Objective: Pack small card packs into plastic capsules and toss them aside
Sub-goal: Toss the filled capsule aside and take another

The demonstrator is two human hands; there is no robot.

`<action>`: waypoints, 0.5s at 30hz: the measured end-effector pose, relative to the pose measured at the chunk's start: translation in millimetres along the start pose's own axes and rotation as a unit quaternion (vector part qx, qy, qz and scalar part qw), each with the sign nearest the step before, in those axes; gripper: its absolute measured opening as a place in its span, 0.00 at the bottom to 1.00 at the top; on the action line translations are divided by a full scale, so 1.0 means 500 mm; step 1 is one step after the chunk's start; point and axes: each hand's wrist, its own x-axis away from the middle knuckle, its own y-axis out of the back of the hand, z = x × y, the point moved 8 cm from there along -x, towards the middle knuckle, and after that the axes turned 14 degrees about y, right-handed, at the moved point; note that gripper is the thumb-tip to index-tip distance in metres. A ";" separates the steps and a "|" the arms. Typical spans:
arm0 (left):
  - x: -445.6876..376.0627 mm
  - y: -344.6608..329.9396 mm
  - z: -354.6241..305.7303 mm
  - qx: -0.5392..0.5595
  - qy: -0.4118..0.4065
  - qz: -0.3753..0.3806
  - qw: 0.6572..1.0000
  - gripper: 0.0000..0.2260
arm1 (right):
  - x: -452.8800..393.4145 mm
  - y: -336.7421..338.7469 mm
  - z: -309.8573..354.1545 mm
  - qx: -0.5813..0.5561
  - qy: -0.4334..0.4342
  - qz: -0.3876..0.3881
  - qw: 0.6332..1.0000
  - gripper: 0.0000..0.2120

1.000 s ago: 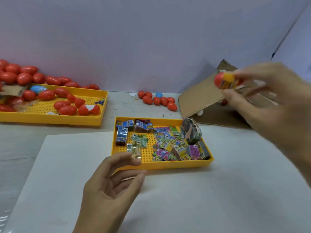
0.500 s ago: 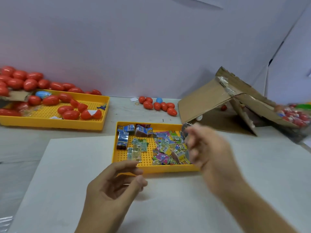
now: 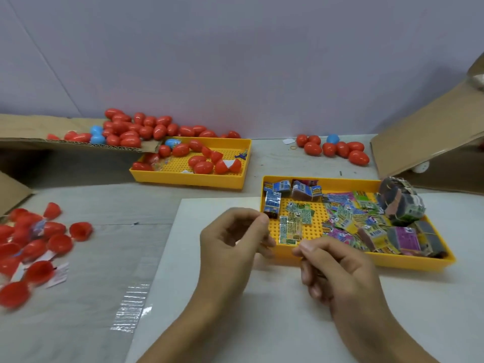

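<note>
Hands are hovering just in front of the near yellow tray (image 3: 327, 260), the left hand (image 3: 230, 244) and right hand (image 3: 337, 271) both loosely curled and apparently holding nothing, while card packs (image 3: 348, 221) are lying heaped in that tray. Packs are overlapping, so a hasty pinch is likely risking two at once or a flicked pack. Red capsules (image 3: 138, 129) are crowding the grey surface (image 3: 104, 271) by the lilac wall (image 3: 235, 61).

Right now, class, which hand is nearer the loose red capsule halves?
Left. The left hand hovers closer to the red capsule halves at the table's left; the right hand is farther right.
</note>
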 end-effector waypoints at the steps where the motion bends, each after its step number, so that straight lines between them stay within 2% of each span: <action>1: -0.025 0.004 -0.016 -0.018 -0.007 -0.015 1.000 0.04 | 0.000 -0.002 0.000 -0.002 0.002 0.004 1.000 0.14; 5: -0.145 -0.055 -0.110 -0.123 -0.092 -0.013 0.988 0.08 | -0.003 -0.006 0.003 -0.003 0.004 0.024 1.000 0.16; 8: -0.254 -0.159 -0.127 -0.239 -0.107 0.008 0.965 0.05 | -0.003 -0.009 0.002 -0.011 -0.007 0.033 0.999 0.13; 11: -0.347 -0.268 -0.084 -0.391 -0.126 0.029 0.911 0.10 | -0.002 -0.007 0.003 -0.002 -0.026 0.038 0.999 0.12; 15: -0.424 -0.369 0.013 -0.557 -0.121 0.090 0.817 0.17 | -0.002 -0.001 0.003 -0.001 -0.057 0.031 0.998 0.11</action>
